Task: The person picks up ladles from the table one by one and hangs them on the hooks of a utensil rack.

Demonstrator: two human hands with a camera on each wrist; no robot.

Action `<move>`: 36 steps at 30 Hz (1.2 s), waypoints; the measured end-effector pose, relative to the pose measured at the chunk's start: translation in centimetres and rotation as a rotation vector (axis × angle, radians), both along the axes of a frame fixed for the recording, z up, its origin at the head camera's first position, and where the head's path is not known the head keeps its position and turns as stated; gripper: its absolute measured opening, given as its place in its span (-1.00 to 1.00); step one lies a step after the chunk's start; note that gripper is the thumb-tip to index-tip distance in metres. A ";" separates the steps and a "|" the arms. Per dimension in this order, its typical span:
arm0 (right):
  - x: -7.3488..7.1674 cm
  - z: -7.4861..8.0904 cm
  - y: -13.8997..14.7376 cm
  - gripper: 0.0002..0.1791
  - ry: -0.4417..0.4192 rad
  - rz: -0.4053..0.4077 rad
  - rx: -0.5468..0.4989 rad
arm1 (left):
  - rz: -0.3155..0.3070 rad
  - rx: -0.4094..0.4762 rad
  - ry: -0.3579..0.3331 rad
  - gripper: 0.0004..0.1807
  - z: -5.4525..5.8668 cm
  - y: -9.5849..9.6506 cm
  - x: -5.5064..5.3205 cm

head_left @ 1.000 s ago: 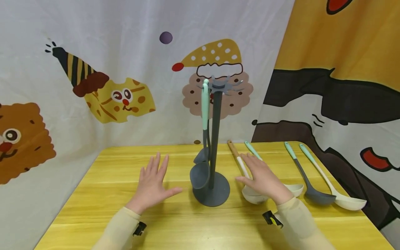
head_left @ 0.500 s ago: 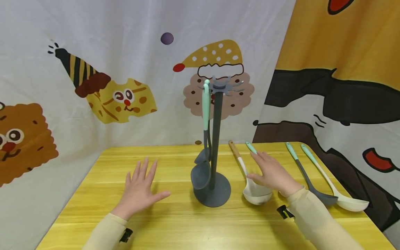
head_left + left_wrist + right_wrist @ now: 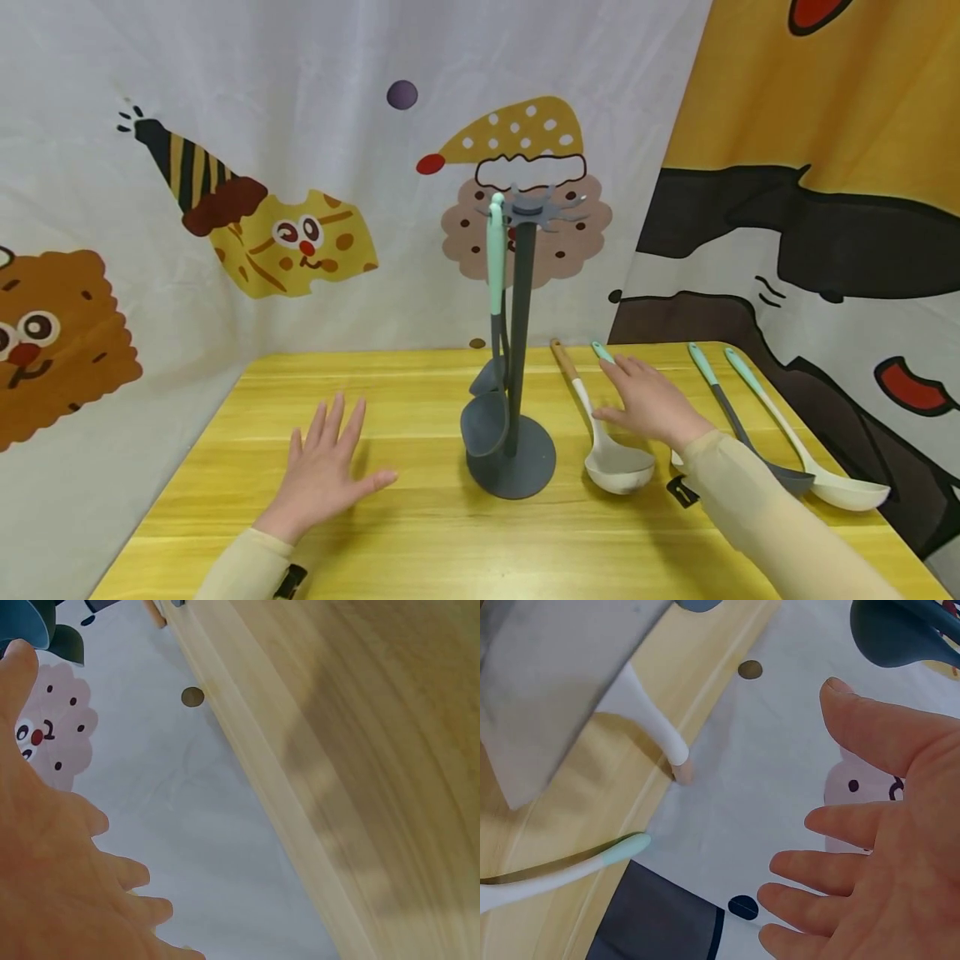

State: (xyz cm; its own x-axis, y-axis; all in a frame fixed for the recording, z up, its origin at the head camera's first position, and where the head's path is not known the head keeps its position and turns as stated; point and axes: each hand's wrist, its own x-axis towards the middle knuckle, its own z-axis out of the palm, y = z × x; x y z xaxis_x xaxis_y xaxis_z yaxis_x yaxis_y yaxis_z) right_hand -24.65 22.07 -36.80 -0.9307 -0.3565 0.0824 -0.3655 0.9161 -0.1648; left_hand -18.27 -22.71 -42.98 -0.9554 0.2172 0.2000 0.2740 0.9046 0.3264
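A dark grey utensil stand (image 3: 520, 333) rises from a round base on the wooden table. From its left side hangs a dark grey ladle (image 3: 483, 422) with a mint handle, and a second dark grey utensil (image 3: 487, 377) hangs behind it. Left of the stand, my left hand (image 3: 318, 479) is held over the table, fingers spread, holding nothing. My right hand (image 3: 652, 404) hovers at the right with straight fingers and an empty palm. It overlaps a mint-handled utensil (image 3: 602, 352), hiding most of it. Beside that hand lies a white ladle (image 3: 618, 467) with a wooden handle end.
Farther right lie a dark grey ladle (image 3: 731, 417) and a white ladle (image 3: 847, 490), both with mint handles. A cartoon-printed curtain (image 3: 315, 108) hangs behind the table (image 3: 420, 542).
My hands have moved apart: the left went left and nearer to me, the right shifted rightward, uncovering the wooden-handled white ladle. The stand and utensils stay in place.
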 end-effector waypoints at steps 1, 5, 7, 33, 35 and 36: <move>-0.2 0.0 0.0 -0.14 -0.004 -0.001 0.004 | 0.002 0.000 -0.002 0.18 0.0 0.0 0.1; -0.9 0.0 -0.3 -0.16 -0.027 -0.013 0.027 | 0.006 -0.007 -0.007 0.17 -0.1 -0.2 0.3; -1.2 0.0 -0.4 -0.16 -0.050 -0.023 0.038 | 0.007 -0.006 -0.014 0.17 -0.2 -0.2 0.4; -5.7 0.0 -2.3 -0.22 -0.255 -0.070 0.032 | -0.009 -0.016 -0.044 0.14 -1.9 1.8 0.3; -5.8 0.0 -2.5 -0.23 -0.260 -0.077 0.024 | -0.018 -0.010 -0.051 0.14 -2.0 2.1 0.2; -5.9 -0.1 -2.5 -0.23 -0.265 -0.083 0.021 | -0.022 -0.011 -0.054 0.14 -2.0 2.3 0.2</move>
